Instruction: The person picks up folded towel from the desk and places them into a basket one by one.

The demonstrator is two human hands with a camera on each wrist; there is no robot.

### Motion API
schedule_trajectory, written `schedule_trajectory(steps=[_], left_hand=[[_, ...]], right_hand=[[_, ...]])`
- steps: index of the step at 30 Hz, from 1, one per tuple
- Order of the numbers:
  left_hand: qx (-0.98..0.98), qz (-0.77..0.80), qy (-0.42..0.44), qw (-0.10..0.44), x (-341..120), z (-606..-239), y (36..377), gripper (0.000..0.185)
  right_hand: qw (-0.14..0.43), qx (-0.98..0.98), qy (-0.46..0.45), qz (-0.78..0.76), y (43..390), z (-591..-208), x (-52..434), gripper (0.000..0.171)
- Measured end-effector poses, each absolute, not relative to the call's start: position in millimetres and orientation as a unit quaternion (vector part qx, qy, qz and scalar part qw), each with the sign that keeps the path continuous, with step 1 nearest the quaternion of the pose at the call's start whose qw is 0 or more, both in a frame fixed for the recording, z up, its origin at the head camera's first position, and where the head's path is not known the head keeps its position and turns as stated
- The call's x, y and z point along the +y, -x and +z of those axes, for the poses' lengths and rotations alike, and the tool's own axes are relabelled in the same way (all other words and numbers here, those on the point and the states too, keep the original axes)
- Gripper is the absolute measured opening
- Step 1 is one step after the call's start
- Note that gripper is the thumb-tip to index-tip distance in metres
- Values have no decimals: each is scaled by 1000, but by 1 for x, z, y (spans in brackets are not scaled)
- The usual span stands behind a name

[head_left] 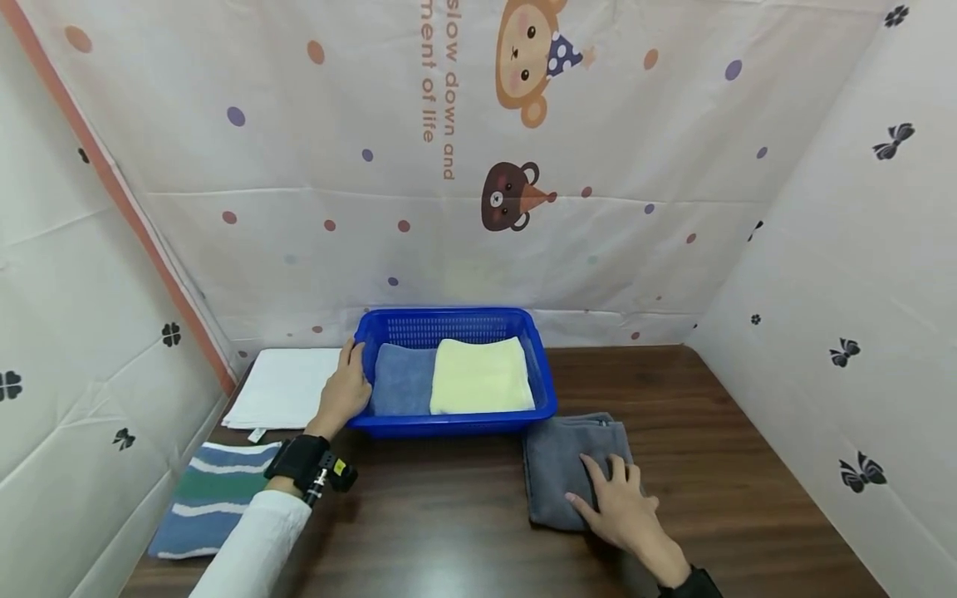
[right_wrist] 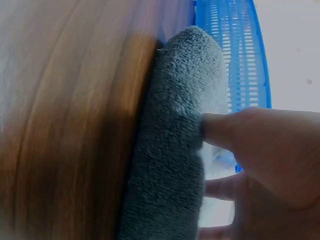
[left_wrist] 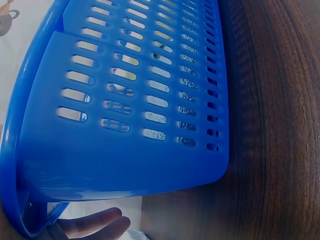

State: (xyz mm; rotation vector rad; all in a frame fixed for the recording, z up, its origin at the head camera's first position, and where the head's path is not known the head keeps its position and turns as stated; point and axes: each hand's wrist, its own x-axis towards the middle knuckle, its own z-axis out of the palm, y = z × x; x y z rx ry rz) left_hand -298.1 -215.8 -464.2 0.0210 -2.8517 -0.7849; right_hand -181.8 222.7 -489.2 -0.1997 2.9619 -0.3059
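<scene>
Right hand (head_left: 620,502) flat on grey towel (head_left: 568,465), left hand (head_left: 345,390) gripping blue basket (head_left: 449,423) rim, striped cloth (head_left: 209,498) nearby

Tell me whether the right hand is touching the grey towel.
Touching. The head view shows the right hand lying flat on the grey towel; the right wrist view shows a fingertip pressed into its pile.

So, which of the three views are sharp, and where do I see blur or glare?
Head view: sharp, evenly lit, a soft sheen on the wooden table. Left wrist view: the blue basket is in focus, the wood grain smeared. Right wrist view: the grey towel is fairly sharp, while the right hand and wood are blurred.
</scene>
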Motion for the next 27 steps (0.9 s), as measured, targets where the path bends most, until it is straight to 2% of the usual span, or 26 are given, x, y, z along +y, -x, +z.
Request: schedule_trajectory(steps=[13, 19, 27], left_hand=[[-958, -270, -2, 95, -216, -462, 298, 60], [-958, -271, -2, 97, -216, -463, 298, 59], [-957, -274, -2, 94, -216, -463, 298, 60]], right_hand=[[110, 986, 90, -84, 147, -491, 198, 72], [129, 980, 124, -86, 146, -489, 172, 72], [123, 973, 181, -80, 146, -490, 125, 68]])
